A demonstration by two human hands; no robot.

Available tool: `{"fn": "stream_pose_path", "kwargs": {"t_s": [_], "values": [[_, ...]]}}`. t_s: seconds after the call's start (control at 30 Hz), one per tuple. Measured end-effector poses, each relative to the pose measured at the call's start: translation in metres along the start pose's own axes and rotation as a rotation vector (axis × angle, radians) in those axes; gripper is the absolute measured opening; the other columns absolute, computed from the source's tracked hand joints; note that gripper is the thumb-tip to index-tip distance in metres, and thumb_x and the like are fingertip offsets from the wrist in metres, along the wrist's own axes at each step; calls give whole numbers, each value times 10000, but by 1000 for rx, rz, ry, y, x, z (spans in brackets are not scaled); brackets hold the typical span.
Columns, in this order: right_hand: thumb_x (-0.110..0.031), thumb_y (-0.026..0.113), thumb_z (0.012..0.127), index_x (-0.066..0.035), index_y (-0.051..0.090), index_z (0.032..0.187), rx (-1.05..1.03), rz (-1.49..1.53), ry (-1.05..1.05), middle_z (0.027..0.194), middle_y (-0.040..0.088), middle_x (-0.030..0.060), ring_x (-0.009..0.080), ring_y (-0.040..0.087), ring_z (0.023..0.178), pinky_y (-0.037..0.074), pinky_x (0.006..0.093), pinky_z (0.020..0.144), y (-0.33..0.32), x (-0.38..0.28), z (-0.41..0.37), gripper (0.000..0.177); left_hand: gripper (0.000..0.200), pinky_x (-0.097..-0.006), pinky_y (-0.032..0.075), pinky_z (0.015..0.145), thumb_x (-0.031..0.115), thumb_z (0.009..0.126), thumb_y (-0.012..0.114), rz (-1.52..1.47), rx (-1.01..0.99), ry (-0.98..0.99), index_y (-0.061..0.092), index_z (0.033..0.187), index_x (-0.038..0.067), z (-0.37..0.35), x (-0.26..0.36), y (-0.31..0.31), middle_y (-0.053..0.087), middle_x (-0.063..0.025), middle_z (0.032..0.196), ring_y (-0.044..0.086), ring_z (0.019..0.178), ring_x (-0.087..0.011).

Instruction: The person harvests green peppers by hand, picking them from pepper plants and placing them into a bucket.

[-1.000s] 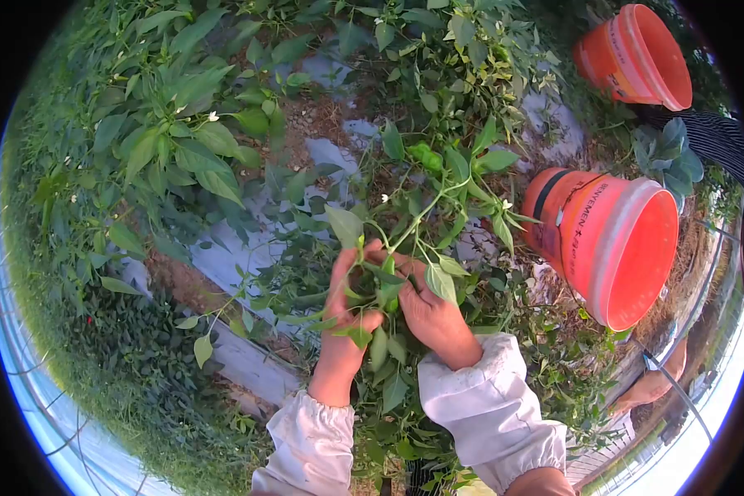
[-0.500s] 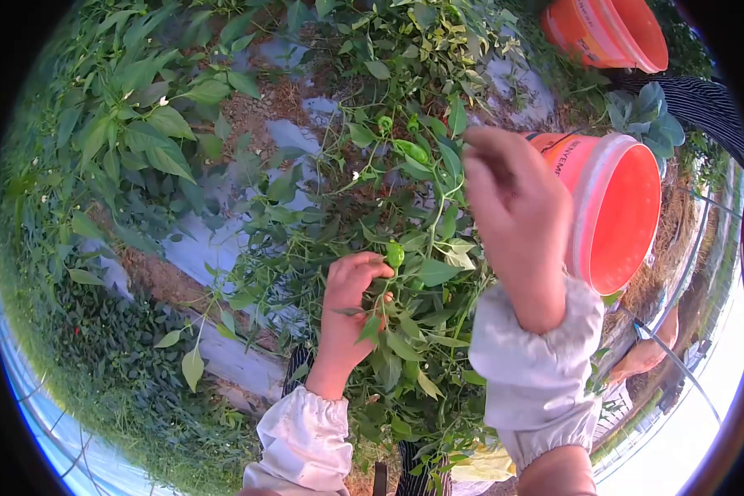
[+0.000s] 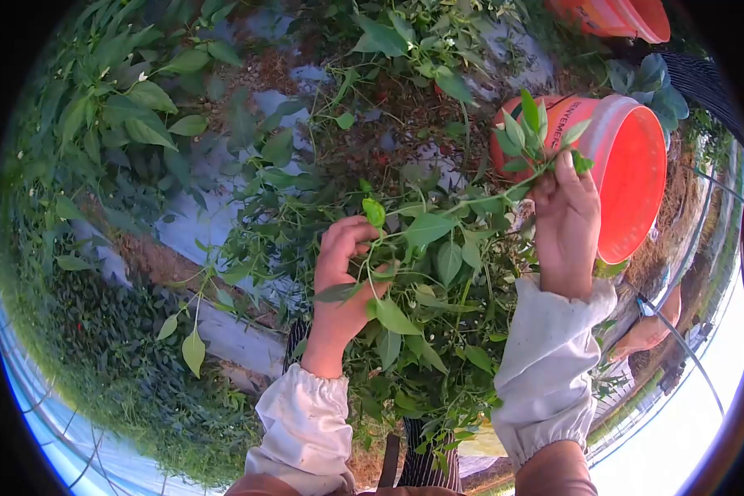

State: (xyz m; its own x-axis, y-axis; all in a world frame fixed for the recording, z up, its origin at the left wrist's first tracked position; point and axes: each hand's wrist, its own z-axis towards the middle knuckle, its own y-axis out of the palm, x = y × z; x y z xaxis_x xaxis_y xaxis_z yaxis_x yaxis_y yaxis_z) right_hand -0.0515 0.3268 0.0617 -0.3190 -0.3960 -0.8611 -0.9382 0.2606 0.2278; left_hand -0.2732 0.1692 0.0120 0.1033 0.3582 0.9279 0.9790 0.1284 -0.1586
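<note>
A leafy pepper branch (image 3: 479, 201) stretches between my two hands. My right hand (image 3: 569, 217) pinches its leafy end in front of the red bucket (image 3: 632, 178), with a small green pepper (image 3: 581, 162) beside the fingertips. My left hand (image 3: 343, 277) has its fingers closed around thin stems at the other end. Just above the left fingers sits another green pepper (image 3: 374, 212). White elastic cuffs cover both forearms.
A second red bucket (image 3: 608, 16) stands at the top right, near a dark striped leg. At the right edge are a co-worker's bare arm or leg (image 3: 649, 329) and a thin pipe. Pepper plants (image 3: 132, 107) and strips of pale ground sheet spread across the left.
My right hand has closed on the branch end and drawn it to the right, bending the branch over toward the bucket. My left hand has moved slightly up.
</note>
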Motion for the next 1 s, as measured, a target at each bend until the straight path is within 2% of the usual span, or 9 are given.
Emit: {"fn": "stream_pose_path", "kwargs": {"t_s": [0.17, 0.23, 0.47, 0.57, 0.63, 0.67, 0.77, 0.9, 1.0], "values": [[-99, 634, 938, -38, 568, 1052, -21, 269, 102, 987, 657, 111, 85, 501, 627, 377, 200, 539, -53, -29, -64, 145, 443, -320, 502, 913, -102, 718, 746, 32, -51, -11, 574, 1105, 27, -2, -3, 7, 523, -87, 1262, 596, 1072, -179], [-74, 675, 891, -38, 527, 960, -342, 692, 376, 986, 651, 164, 99, 517, 573, 402, 215, 500, -64, -42, -88, 167, 426, -320, 503, 910, -97, 714, 747, 112, -72, -1, 584, 1088, 24, -4, 4, 12, 525, -102, 1270, 598, 1075, -190], [-80, 786, 791, -33, 476, 779, -213, 240, 181, 779, 655, 237, 220, 597, 546, 507, 299, 520, -81, -47, -167, 314, 387, -337, 465, 963, -29, 693, 768, 235, -98, 97, 609, 1042, 24, -10, -1, 20, 564, -134, 1242, 566, 1168, -261], [67, 644, 786, -27, 429, 765, -205, 245, 102, 724, 580, 157, 188, 562, 423, 433, 252, 335, -82, -38, -187, 237, 338, -364, 449, 980, 43, 704, 784, 180, -110, 100, 610, 993, 35, -12, -6, 20, 595, -111, 1195, 550, 1186, -274], [-8, 693, 814, -18, 480, 893, -61, 854, 431, 905, 649, 218, 215, 625, 556, 533, 312, 547, -74, -40, -195, 227, 315, -378, 442, 982, 80, 709, 787, 203, -98, 96, 601, 961, 40, -13, -3, 23, 608, -99, 1165, 545, 1188, -283], [-12, 653, 811, -20, 474, 970, -212, 1224, 566, 966, 630, 212, 195, 594, 512, 479, 300, 482, -72, -19, -198, 239, 300, -393, 435, 984, 117, 715, 790, 222, -85, 92, 592, 928, 46, -13, -2, 24, 621, -87, 1136, 540, 1190, -292], [-57, 625, 806, -36, 566, 901, -186, 1076, 795, 773, 627, 159, 176, 525, 460, 371, 308, 435, -61, -1, -234, 114, 293, -415, 420, 986, 171, 734, 782, 208, -80, 131, 563, 885, 49, -14, -11, 20, 631, -85, 1101, 528, 1195, -312], [-186, 684, 845, -66, 564, 802, -339, 1308, 362, 721, 673, 104, 189, 547, 472, 384, 335, 371, -78, -15, -228, 175, 317, -426, 423, 977, 84, 681, 800, 212, -109, 109, 547, 867, 46, -18, -20, 17, 635, -90, 1070, 523, 1192, -324], [-189, 682, 832, -56, 560, 788, -178, 291, 94, 846, 688, 157, 203, 624, 695, 498, 332, 611, -89, -40, -214, 186, 355, -421, 438, 955, 34, 632, 809, 236, -89, 91, 535, 858, 40, -18, -11, 14, 636, -85, 1052, 526, 1185, -326]]}}
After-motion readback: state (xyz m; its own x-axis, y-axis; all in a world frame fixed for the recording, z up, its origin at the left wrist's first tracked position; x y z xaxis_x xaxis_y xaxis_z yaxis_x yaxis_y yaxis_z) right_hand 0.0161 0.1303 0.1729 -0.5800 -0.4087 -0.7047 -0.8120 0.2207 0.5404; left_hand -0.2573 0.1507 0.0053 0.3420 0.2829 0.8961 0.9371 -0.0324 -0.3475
